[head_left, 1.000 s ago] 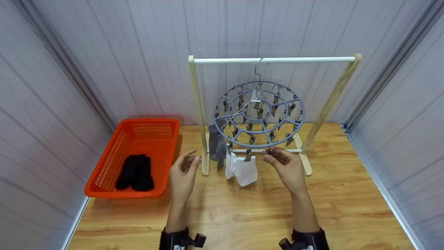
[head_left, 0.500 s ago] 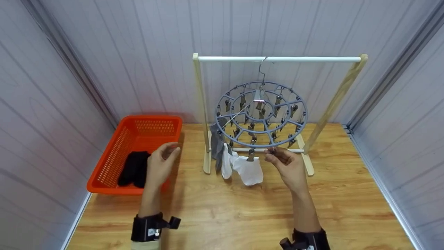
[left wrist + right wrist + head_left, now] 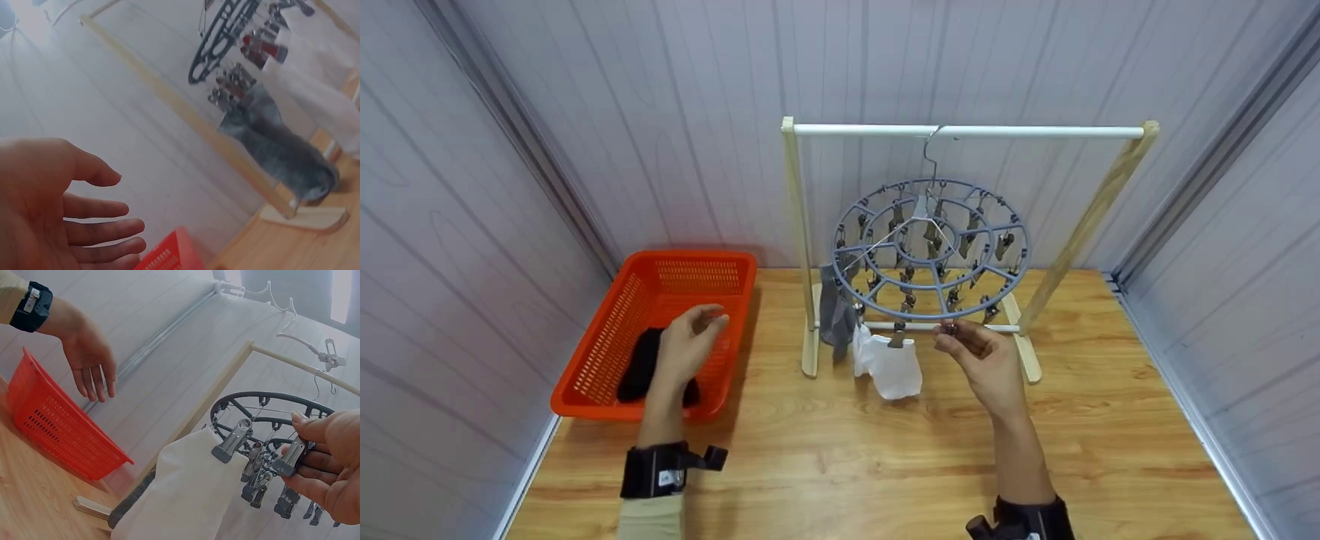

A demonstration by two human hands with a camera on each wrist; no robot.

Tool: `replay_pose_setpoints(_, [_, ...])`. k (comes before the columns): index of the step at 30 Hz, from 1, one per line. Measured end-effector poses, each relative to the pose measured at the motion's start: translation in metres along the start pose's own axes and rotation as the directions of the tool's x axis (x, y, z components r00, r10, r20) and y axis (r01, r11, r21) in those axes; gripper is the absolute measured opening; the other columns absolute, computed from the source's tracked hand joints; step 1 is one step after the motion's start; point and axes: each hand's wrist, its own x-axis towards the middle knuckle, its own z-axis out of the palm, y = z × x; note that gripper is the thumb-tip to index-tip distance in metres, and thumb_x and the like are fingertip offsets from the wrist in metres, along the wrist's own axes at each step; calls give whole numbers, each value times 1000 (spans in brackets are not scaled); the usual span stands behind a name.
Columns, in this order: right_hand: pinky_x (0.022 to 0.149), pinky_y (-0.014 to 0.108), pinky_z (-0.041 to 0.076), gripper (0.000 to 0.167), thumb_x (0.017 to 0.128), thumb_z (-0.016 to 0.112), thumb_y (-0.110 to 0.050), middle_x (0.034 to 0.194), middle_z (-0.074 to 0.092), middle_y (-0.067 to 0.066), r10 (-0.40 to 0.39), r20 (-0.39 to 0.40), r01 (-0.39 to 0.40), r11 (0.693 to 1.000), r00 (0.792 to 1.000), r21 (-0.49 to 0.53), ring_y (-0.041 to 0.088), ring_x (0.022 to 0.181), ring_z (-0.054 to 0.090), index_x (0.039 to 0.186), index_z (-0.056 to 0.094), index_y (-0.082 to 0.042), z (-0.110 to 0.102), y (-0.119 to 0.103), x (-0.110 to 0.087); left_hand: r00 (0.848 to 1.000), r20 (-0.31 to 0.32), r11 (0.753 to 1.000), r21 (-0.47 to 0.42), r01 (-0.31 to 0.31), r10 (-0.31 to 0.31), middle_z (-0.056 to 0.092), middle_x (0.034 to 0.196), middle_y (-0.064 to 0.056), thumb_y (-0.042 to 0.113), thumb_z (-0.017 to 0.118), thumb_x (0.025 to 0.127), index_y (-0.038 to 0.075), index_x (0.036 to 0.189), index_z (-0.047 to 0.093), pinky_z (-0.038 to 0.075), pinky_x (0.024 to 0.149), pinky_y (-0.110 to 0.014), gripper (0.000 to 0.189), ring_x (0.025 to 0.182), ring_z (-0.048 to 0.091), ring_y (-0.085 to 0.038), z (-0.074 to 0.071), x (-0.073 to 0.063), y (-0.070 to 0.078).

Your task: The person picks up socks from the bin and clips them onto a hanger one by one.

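My left hand [image 3: 686, 346] hovers over the orange basket [image 3: 652, 411], fingers loosely extended and holding nothing. Below it in the basket lie black socks [image 3: 639, 367], partly hidden by the hand and forearm. With thumb and fingers my right hand [image 3: 981, 361] pinches a metal clip [image 3: 292, 457] at the front rim of the round grey drying hanger [image 3: 931, 311]. To the left of that hand, white socks [image 3: 894, 367] hang from clips. Further left and behind hangs a grey sock [image 3: 281, 143], clipped to the same hanger.
The hanger hooks over the white rail [image 3: 855, 130] of a wooden-legged rack [image 3: 1095, 217]. Several other metal clips dangle around its rings. Pale panel walls [image 3: 697, 135] enclose the wooden table [image 3: 825, 480] at the back and sides.
My left hand has moved left from beside the rack to over the basket. The right hand stays at the clip, while the hanger and its socks sway slightly.
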Motion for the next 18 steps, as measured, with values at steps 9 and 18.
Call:
replay_pose_setpoints(9, [85,41,61,26,94,74,9,109,74,32,-15,-6,15,1000,1000,-4,26,92,78,118,69,18,-2,-1,2,992,107,985,167,43,-62,60,142,-26,46,57,109,1,148,56,46,106,-58,60,130,55,-42,-39,29,1])
replay_pose_setpoints(18, [86,41,61,25,94,75,8,110,73,33,-12,-14,12,1000,1000,-19,28,93,78,118,71,15,-4,0,1,974,152,958,257,123,-166,57,141,-32,38,53,110,-6,145,54,49,101,-58,56,125,57,-47,-59,58,-30])
